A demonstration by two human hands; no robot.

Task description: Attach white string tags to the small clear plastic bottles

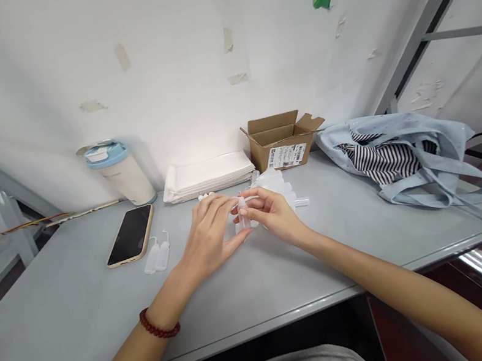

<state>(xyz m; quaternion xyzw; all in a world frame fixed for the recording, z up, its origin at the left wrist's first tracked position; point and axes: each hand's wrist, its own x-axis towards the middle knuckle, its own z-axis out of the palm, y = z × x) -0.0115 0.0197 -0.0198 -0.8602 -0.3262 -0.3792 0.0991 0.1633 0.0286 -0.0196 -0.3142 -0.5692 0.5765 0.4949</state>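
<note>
A small translucent plastic bottle (244, 216) stands nearly upright between my hands, in front of me over the grey table. My right hand (274, 209) is closed on it, pinching its side between thumb and fingers. My left hand (207, 230) curves around the other side, its fingertips near the bottle's top and its thumb by the base; both seem to touch it. Behind my hands lies a heap of clear and whitish plastic pieces (272, 180), partly hidden. Left of my left hand, two small flat translucent bottles (157, 256) with thin curved tips lie together.
A phone (131, 235) lies at the left, with a cream tumbler (126, 176) behind it. A stack of white envelopes (209, 175) and an open cardboard box (281, 145) stand against the wall. A light blue cloth bag (398, 146) covers the right side, its strap hanging over the table's edge.
</note>
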